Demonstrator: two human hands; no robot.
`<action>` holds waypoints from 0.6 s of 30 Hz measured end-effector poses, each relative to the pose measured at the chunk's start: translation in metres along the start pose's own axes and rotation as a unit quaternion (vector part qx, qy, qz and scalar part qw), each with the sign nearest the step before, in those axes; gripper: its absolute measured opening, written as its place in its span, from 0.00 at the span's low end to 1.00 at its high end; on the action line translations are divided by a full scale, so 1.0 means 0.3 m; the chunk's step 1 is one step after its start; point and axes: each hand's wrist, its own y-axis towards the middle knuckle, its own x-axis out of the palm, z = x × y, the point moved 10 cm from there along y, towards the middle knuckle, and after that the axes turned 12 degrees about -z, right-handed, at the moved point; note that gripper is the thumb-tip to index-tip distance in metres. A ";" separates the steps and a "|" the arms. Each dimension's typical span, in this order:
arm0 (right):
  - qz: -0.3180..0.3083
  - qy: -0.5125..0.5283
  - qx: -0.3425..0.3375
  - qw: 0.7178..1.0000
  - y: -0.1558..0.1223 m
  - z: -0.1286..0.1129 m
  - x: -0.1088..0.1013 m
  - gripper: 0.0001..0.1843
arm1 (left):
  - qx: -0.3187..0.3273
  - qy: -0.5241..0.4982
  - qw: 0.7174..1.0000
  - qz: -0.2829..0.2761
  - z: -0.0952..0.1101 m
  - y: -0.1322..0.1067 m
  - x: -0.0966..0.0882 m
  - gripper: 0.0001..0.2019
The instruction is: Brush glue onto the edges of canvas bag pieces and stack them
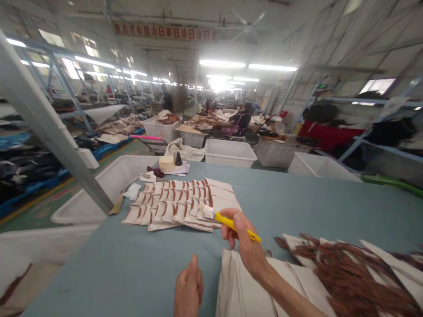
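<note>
Right hand (246,246) grips yellow brush (231,223) — banner (165,31) lettering blurred

Two hands (188,288), one brush (228,222) — one table (297,207)

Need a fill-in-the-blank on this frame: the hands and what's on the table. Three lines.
1. The right hand holds a brush with a ____ handle.
2. The left hand is just to the ____ of the stack of white pieces.
3. The tangled cords at lower right are ____ in colour.
Missing words: yellow; left; brown.
</note>
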 end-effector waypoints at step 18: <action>-0.076 0.468 0.249 0.844 -0.688 0.068 0.799 0.49 | 0.193 0.172 0.966 -0.015 0.190 -0.749 -0.273 0.23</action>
